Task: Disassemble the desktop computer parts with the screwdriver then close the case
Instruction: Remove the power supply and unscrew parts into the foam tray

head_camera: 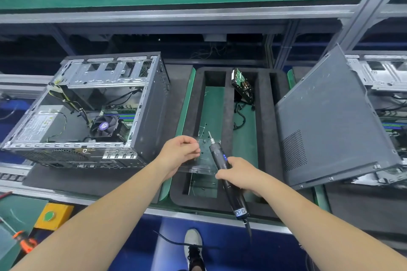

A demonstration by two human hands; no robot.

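The open computer case [152, 103] lies on its side at the left, showing the CPU fan [105, 125], power supply [39, 125] and cables. My right hand [240, 174] grips the black electric screwdriver [222, 165], tip pointing up and away over the foam tray [266, 138]. My left hand [178, 149] hovers with curled fingers over a clear plastic box [202, 160] lying across the tray's left slot; something small may be pinched, I cannot tell. A hard drive [242, 83] stands in the tray's middle slot. The grey side panel [330, 121] leans at the right.
A second open case [387, 86] stands behind the side panel at the far right. A yellow box with a green button [52, 215] sits at the bench's front left, and an orange tool [24, 242] lies below it. The screwdriver cord [248, 229] hangs off the front edge.
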